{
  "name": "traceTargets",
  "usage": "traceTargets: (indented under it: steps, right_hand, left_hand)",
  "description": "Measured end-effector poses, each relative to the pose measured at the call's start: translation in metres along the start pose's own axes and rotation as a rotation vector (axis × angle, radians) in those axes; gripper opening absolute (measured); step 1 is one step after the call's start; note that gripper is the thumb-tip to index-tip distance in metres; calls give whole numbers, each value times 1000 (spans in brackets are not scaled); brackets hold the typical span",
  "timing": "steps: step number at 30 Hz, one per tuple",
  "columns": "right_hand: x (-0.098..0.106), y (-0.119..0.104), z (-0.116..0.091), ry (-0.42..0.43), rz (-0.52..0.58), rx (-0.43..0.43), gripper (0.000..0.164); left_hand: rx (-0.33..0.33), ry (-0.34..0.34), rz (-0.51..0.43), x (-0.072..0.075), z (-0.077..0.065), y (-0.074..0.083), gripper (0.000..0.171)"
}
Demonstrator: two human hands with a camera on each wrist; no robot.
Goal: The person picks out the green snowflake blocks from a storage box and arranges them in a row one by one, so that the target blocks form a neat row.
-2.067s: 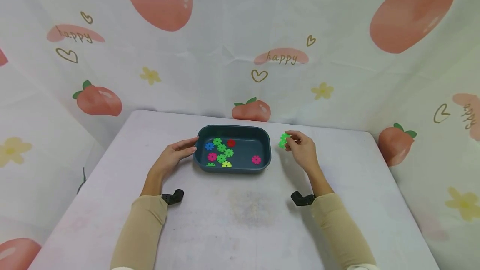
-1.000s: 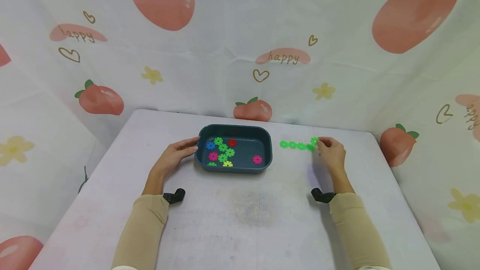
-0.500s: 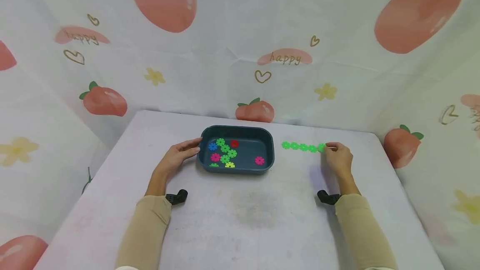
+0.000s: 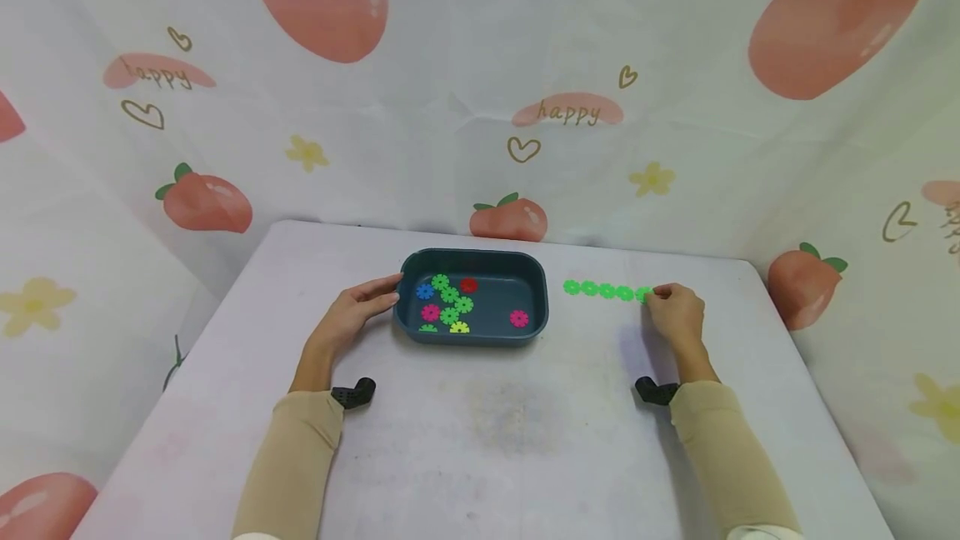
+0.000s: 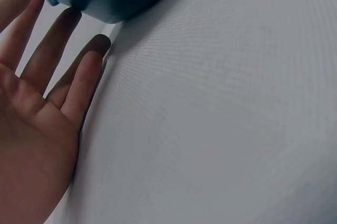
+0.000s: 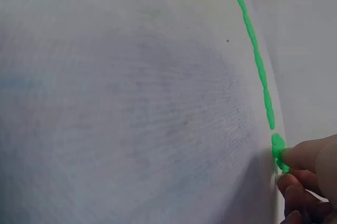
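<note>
My right hand pinches a green notched plastic snowflake disc between thumb and fingers. It is at the right end of a row of several green snowflake discs lying on the table; a small gap shows between it and the row in the right wrist view. My left hand rests against the left end of a dark blue-green tray, its fingers extended, the fingertips at the tray's wall. Inside the tray lie several green discs, a blue disc, a red disc, two pink discs and a yellow disc.
A whitish table bears the tray and the row, both towards its back edge. Behind it hangs a white cloth printed with fruit and flowers. Black wrist mounts are on both forearms.
My right hand has carried green discs out to the right of the tray, where they now form a row. It has lowered the last one to the row's right end. My left hand stays at the tray.
</note>
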State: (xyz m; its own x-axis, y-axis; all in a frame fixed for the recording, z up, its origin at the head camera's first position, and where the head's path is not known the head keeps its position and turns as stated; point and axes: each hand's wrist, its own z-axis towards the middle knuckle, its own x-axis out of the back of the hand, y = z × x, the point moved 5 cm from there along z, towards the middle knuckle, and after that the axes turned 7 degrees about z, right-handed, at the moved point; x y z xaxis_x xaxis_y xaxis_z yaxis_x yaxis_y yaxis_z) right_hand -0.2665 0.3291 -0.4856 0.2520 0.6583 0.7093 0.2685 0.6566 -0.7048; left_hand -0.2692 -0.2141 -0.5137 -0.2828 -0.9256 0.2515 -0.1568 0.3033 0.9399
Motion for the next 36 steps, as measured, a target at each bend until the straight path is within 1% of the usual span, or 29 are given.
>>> traceTargets:
  steps: [3, 9, 12, 15, 21, 27, 31, 36]
  right_hand:
    - [-1, 0, 0, -15, -21, -1, 36]
    - [-3, -1, -1, -13, -97, 62, 35]
    - [-2, -6, -3, 2, -127, 86, 36]
    - [-1, -15, -5, 10, -165, 108, 42]
    - [-2, -38, -9, -51, -261, 191, 65]
    - [-5, -56, -10, -126, -315, 247, 83]
    - [-8, -69, -14, -168, -368, 286, 88]
    - [-13, -86, -20, -189, -407, 362, 88]
  left_hand:
    - [1, -2, -2, 0, 0, 1, 64]
    - [10, 0, -10, -1, -3, 2, 64]
    - [10, -2, -6, 0, -4, 2, 63]
    - [13, 0, 0, 0, -5, 2, 62]
    - [10, -4, -3, 0, -4, 1, 64]
    - [3, -5, 1, 0, -3, 1, 64]
    - [7, -5, -3, -1, -3, 1, 65]
    - [4, -6, 1, -1, -2, 4, 63]
